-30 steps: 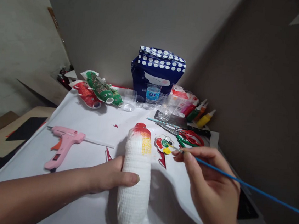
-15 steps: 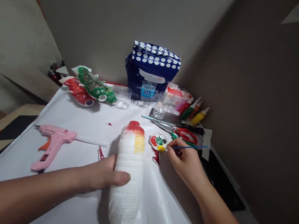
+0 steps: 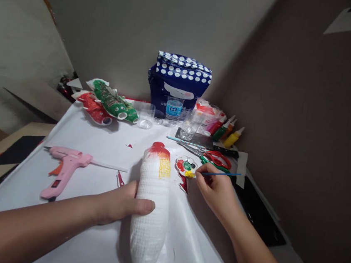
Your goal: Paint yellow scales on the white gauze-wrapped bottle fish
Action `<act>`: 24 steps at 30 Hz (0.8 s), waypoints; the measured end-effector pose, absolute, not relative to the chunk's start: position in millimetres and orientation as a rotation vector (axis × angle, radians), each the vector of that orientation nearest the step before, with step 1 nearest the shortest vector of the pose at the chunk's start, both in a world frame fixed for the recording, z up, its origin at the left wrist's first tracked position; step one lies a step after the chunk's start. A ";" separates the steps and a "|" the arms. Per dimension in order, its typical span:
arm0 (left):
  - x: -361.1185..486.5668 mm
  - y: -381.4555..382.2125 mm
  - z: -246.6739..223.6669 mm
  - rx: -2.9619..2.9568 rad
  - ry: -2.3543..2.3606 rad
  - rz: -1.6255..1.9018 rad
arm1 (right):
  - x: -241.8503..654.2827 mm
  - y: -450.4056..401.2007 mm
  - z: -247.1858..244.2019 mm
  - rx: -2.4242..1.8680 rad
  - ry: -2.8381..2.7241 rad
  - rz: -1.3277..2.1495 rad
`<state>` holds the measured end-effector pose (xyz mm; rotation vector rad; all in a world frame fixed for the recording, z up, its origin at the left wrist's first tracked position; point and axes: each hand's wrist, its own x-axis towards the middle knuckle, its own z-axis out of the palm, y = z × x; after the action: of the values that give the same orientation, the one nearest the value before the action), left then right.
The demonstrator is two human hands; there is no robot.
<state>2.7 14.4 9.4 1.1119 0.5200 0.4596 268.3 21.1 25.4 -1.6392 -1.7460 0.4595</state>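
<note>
My left hand (image 3: 130,204) is wrapped round a white cloth-covered bottle shape (image 3: 149,229), its thumb across the front. Red paint coats the neck end, and a yellow patch lies just below on the right side. My right hand (image 3: 215,186) pinches a thin blue paintbrush (image 3: 224,174). The brush's tip is at the yellow paint of a small flower-shaped palette (image 3: 179,158), which also holds red, green and black paint. Beneath the palette lies a dark red scrap (image 3: 183,184).
A pink glue gun (image 3: 65,170) lies at left. Behind it rest a green fish (image 3: 112,100) and a red fish (image 3: 94,108). Plastic cups (image 3: 146,116), a blue bag (image 3: 181,79) and paint bottles (image 3: 234,137) stand at the back. Red-handled scissors (image 3: 219,158) and a knife (image 3: 228,151) lie at right.
The view has shifted slightly. My right hand keeps the brush at the yellow paint, and my left hand still holds the white bottle shape.
</note>
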 end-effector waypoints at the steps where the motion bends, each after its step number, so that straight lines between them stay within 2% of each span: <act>1: 2.5 14.4 9.5 1.117 0.525 0.459 | 266.6 18.1 29.5 -1.621 -1.730 0.458; 7: 1.6 13.9 11.6 1.126 0.572 0.439 | 236.4 -22.4 58.6 -1.349 -1.486 0.516; 13: 3.9 13.5 12.8 1.145 0.584 0.445 | 202.0 -38.9 53.3 -1.074 -1.395 0.644; 24: 6.3 14.6 16.0 1.147 0.569 0.435 | 199.5 -36.5 43.3 -1.051 -1.410 0.678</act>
<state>6.3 14.6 16.0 1.1467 0.5692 0.4345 199.5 -36.5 43.3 -1.0508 -1.4105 0.6776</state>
